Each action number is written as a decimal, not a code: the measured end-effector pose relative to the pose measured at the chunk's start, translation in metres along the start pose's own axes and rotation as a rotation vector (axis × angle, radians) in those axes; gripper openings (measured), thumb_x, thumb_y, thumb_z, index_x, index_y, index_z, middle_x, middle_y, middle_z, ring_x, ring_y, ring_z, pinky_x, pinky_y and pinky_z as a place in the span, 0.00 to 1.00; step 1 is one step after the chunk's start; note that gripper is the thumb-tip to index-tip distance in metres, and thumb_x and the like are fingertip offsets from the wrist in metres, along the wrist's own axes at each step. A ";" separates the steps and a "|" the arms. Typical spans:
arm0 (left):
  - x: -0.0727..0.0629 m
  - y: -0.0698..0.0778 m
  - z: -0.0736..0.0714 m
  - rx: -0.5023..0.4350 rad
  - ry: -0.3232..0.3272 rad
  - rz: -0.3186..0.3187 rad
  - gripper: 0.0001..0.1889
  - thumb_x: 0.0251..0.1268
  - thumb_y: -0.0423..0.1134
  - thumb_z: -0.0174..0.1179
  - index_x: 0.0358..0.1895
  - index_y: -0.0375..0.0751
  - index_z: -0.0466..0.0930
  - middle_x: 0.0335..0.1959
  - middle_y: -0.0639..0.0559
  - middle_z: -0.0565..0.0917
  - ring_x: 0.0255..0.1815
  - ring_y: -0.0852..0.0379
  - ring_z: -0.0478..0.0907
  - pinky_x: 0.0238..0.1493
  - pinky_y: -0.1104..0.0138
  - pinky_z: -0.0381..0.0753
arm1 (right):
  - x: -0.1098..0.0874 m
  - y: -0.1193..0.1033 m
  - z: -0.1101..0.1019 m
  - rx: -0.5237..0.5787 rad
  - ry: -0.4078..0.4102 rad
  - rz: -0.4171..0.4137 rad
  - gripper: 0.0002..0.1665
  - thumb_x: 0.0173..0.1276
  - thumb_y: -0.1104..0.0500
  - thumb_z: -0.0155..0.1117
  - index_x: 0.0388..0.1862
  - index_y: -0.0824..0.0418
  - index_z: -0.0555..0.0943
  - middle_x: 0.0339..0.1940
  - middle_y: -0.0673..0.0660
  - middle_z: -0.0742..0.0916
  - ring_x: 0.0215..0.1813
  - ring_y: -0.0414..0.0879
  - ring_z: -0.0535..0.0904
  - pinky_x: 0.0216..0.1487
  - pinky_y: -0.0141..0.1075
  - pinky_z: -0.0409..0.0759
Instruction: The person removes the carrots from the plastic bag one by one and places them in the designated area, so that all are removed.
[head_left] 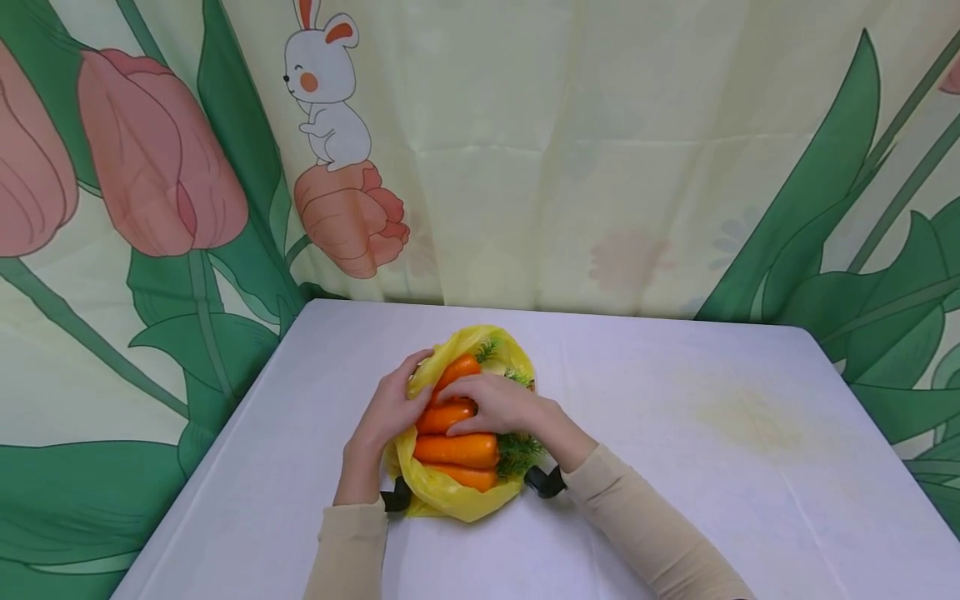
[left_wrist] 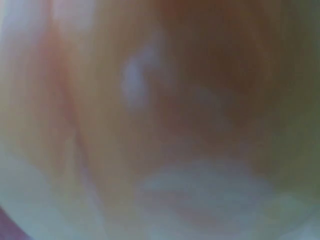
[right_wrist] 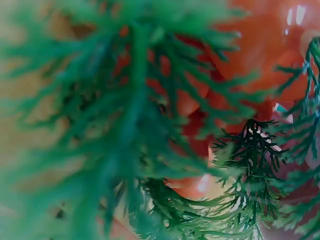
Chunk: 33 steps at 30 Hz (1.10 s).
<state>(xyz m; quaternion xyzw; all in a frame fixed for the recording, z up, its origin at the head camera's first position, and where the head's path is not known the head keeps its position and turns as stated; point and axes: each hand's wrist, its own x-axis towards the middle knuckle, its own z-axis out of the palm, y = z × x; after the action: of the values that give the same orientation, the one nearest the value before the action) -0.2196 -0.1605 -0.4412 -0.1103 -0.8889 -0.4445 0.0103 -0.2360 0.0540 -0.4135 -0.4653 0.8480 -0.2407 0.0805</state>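
Across the upper frame, a flower-printed curtain hangs behind a white table with a yellow bag of carrots.
The bag gapes open at the lower centre, carrots side by side within; the left hand holds its upper-left rim, and the right hand curls thumb and fingers around a middle carrot. Green tops lie toward the bag's right side; the left wrist view is too blurred to read.
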 end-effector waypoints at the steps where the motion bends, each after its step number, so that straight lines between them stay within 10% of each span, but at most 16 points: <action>1: 0.000 0.000 0.000 -0.002 -0.002 -0.002 0.29 0.72 0.36 0.59 0.75 0.51 0.66 0.62 0.44 0.78 0.56 0.46 0.76 0.62 0.48 0.75 | 0.001 0.000 0.000 0.000 -0.010 0.002 0.26 0.66 0.50 0.74 0.61 0.57 0.83 0.55 0.48 0.86 0.56 0.44 0.80 0.61 0.37 0.75; 33: -0.002 0.001 -0.006 -0.021 0.031 0.032 0.29 0.70 0.35 0.59 0.74 0.49 0.68 0.61 0.44 0.80 0.55 0.46 0.77 0.60 0.49 0.75 | -0.020 0.012 -0.024 0.055 -0.044 0.060 0.24 0.68 0.56 0.72 0.62 0.54 0.82 0.58 0.49 0.84 0.59 0.44 0.77 0.62 0.41 0.74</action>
<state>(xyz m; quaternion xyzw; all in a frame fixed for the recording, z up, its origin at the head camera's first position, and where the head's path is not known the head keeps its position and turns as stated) -0.2175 -0.1646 -0.4369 -0.1177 -0.8821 -0.4551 0.0302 -0.2423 0.0845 -0.3997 -0.4424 0.8526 -0.2512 0.1193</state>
